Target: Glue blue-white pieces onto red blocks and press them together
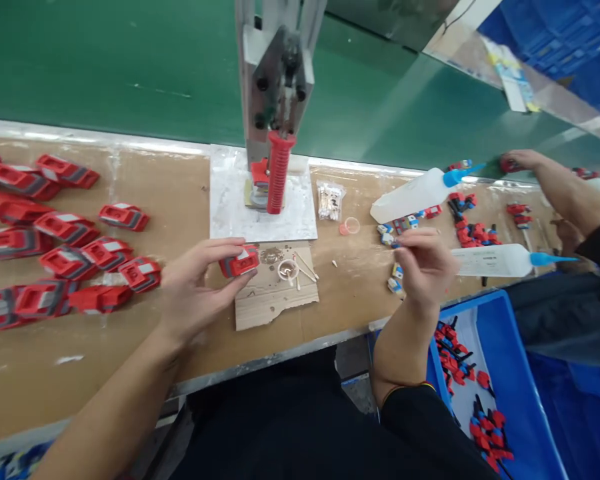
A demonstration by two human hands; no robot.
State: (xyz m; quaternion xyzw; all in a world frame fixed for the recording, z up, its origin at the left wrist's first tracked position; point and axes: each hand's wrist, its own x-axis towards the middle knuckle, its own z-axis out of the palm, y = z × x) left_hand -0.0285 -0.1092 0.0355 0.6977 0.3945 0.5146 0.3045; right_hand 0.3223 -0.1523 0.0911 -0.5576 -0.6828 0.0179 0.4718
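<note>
Between the thumb and fingers of my left hand (200, 283) is a red toy car part (240, 261), held over the left edge of a torn cardboard piece (260, 303). On that cardboard stand a small round cup (288, 270) and a few cotton swabs (306, 267). My right hand (423, 263) is raised over the table to the right, its fingers pinched together beside small blue, white and yellow parts (386, 233). Whatever the fingertips hold, if anything, is too small to make out.
A press with a red handle (279, 173) stands behind the cardboard. Several red car bodies (65, 227) lie at left. White bottles (415, 195) with blue tips lie at right, near a blue bin (523, 393) of red parts. Another person's hand (525, 160) reaches in at far right.
</note>
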